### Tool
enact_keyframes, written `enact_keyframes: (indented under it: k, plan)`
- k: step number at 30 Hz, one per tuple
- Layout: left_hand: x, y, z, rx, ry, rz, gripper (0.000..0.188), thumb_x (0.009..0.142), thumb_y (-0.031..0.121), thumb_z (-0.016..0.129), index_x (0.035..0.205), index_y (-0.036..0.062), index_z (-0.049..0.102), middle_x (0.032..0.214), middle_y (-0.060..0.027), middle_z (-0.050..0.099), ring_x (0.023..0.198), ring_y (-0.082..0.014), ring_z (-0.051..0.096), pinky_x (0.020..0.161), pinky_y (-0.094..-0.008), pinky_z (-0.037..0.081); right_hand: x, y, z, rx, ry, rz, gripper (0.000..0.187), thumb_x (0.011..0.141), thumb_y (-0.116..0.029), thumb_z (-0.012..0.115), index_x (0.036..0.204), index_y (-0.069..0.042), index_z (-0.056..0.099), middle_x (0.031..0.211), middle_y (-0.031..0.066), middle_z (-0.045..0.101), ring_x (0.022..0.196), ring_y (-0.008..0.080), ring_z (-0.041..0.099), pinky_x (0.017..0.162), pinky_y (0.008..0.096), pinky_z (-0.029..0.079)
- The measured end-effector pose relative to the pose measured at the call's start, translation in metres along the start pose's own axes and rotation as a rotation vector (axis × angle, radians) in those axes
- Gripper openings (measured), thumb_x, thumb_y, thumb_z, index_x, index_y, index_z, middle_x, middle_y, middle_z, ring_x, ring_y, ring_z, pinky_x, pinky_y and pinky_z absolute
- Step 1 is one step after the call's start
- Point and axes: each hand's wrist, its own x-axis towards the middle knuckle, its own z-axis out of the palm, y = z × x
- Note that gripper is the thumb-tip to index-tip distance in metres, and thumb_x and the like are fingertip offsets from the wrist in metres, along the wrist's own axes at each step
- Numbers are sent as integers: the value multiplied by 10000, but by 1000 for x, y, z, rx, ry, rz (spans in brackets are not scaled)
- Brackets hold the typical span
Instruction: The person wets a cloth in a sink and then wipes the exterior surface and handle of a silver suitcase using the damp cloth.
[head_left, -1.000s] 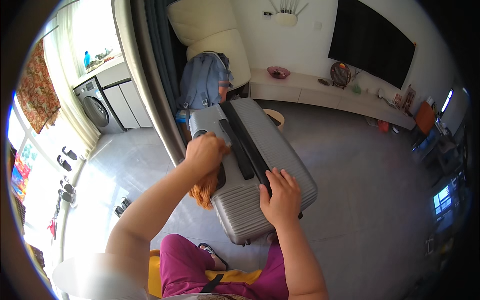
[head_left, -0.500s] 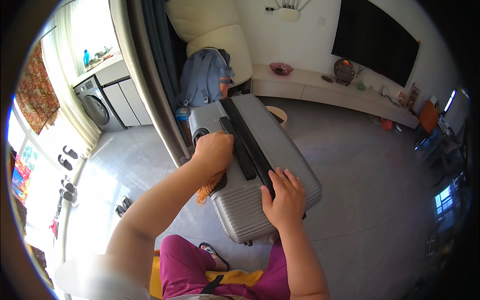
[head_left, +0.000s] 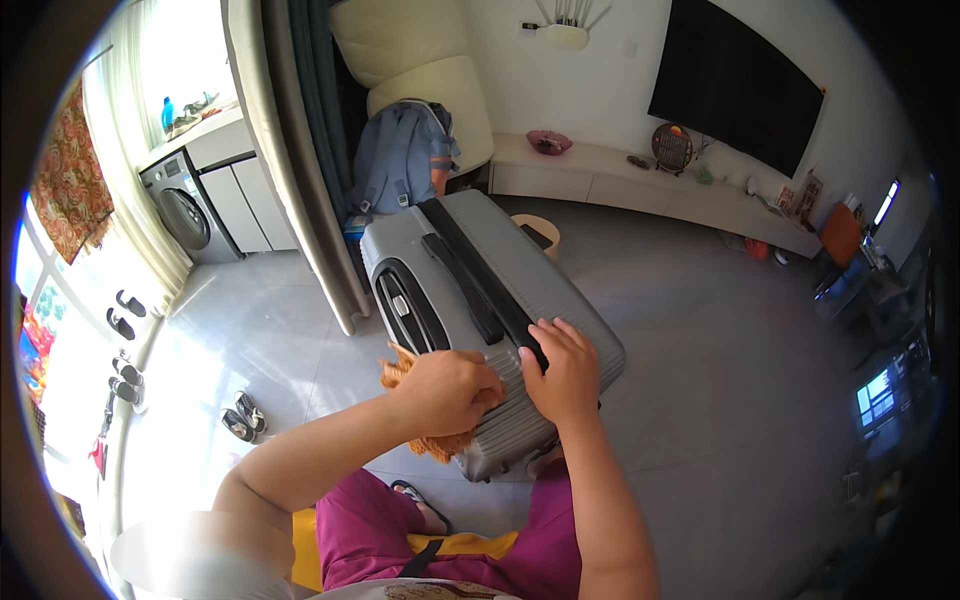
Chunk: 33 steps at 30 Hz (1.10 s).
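Observation:
A grey ribbed hard-shell suitcase (head_left: 548, 290) lies on its side in front of me. A black band (head_left: 480, 262) runs along it, with a black carry handle (head_left: 463, 290) beside the band and a recessed black telescopic-handle housing (head_left: 405, 300) on the end nearer the left. My left hand (head_left: 447, 392) is closed around an orange-brown cloth (head_left: 440, 447), pressed against the suitcase's near corner; parts of the cloth stick out on either side of the fist. My right hand (head_left: 565, 375) lies on the suitcase beside the band, its fingers stretched out.
A blue-grey backpack (head_left: 402, 160) sits on a cream chair (head_left: 430, 90) behind the suitcase. A grey curtain (head_left: 300, 170) hangs at left, with a washing machine (head_left: 187, 210) beyond. Dark shoes (head_left: 245, 417) stand on the floor. A low white cabinet (head_left: 620, 192) lines the far wall.
My left hand with the cloth has moved from the handle housing toward me, to the suitcase's near corner, uncovering the housing. My right hand has stayed on the suitcase.

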Motion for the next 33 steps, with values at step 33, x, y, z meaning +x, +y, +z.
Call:
enact_keyframes:
  k: [33]
  plan:
    - [-82,31,42,-1496,868,-327,481,1005,202,506,1449,110,345,1366,-83,487,1242,-190,500,1053,-357,415,-12,-125,-14,252,187,-157,195,841,-77,650,1034,-54,637,1235,167,512,1155,353,502,984,433,412]
